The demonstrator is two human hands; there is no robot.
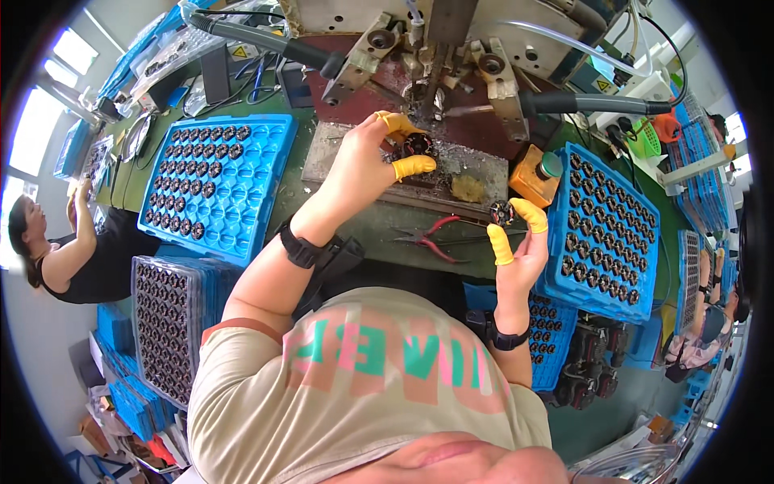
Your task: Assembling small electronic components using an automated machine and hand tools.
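pinching small round parts, both hands' fingers clamped: left hand (pixel 359 165) on black part (pixel 417 145) | right hand (pixel 520 250) on second part (pixel 502 213) | green bench (pixel 363 222), blue trays (pixel 214 181)

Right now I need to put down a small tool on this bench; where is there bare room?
Bare green bench top lies between the left blue tray and the red-handled pliers. It is crowded under the press, where the left hand holds a round part, and by the right hand beside the right blue tray.
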